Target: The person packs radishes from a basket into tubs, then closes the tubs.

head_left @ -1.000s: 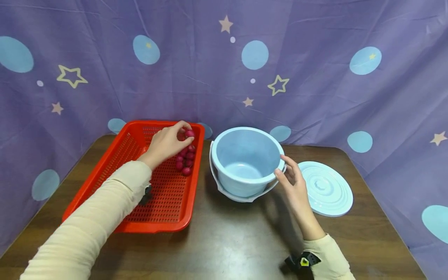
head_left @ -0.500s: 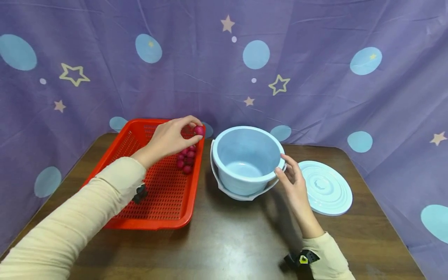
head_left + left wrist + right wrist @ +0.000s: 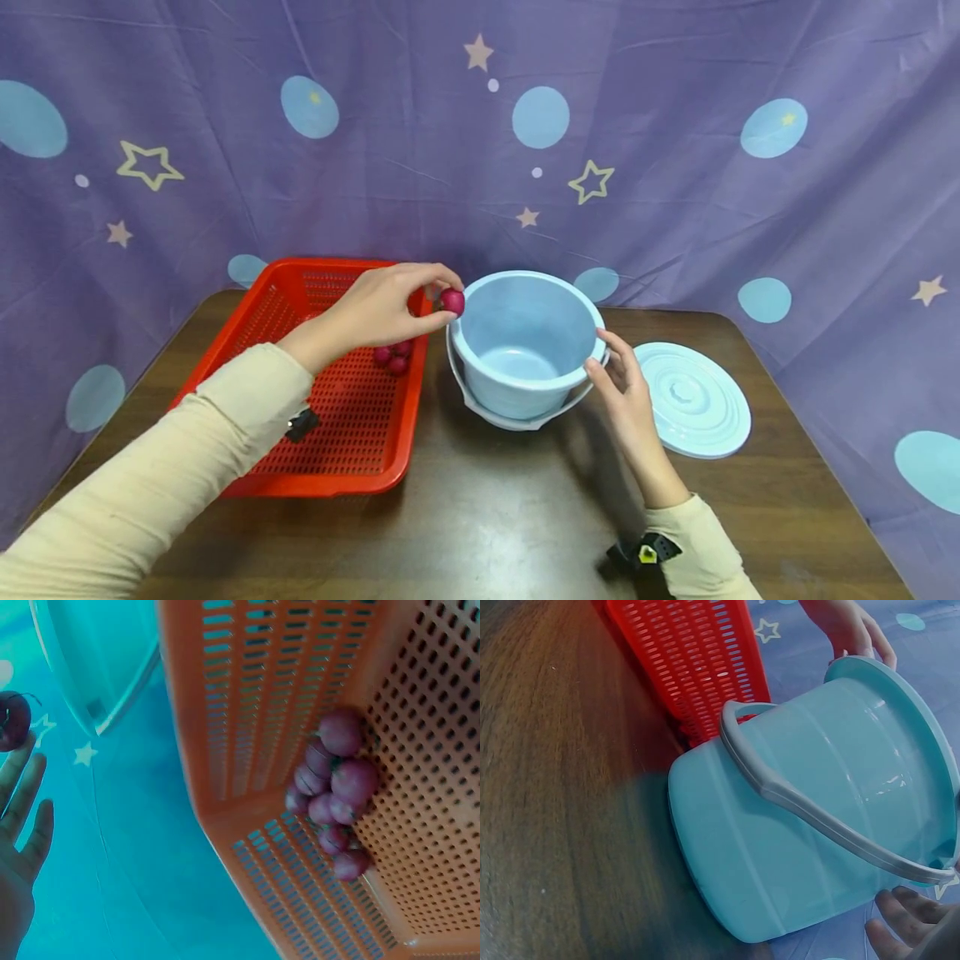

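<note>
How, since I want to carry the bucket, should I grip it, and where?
Probably the middle of the handle, from the near side: it hangs low across the front of the bucket, while the right hand holds the rim at right.

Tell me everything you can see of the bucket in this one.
The bucket is pale blue, round and smooth, apparently plastic, narrowing from a thick rim to its base. Its handle hangs down across the near side. It stands open on the table, between the red basket and the lid. The right hand holds the rim's right side; the left hand, pinching a radish, is at its left edge, contact unclear.
</note>
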Demonstrator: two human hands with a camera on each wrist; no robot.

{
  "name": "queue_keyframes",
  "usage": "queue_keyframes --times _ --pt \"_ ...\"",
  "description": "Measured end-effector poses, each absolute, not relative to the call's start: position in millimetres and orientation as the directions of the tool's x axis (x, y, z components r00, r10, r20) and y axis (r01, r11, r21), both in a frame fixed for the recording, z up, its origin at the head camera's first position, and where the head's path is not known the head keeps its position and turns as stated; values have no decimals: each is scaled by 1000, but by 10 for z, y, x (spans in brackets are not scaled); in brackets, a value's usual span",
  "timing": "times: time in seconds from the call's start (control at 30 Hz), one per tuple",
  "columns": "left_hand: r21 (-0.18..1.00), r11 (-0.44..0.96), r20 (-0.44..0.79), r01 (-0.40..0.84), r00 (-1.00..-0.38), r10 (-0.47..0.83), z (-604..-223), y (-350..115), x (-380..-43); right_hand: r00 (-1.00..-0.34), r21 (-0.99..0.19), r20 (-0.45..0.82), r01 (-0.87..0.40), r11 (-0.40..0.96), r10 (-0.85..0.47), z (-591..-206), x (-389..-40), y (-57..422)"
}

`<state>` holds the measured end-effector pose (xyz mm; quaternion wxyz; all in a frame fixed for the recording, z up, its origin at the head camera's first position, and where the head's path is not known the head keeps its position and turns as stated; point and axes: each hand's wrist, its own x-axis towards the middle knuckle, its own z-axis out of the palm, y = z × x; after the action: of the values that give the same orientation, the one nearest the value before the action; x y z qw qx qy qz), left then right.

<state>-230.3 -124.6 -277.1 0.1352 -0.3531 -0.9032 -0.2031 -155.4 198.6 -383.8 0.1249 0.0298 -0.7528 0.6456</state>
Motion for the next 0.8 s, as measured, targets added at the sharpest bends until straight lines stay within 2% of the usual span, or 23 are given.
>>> queue_keyframes --times 0.4,0.8 --pt "256 597 375 760 -648 663 -2804 -977 -2301 -968 -966 227 -211 149 104 -3857 -1553 2001" --pt "237 597 227 766 -642 733 -2853 -836 -2341 -969 -966 223 -205 160 103 -3865 -1566 2007"
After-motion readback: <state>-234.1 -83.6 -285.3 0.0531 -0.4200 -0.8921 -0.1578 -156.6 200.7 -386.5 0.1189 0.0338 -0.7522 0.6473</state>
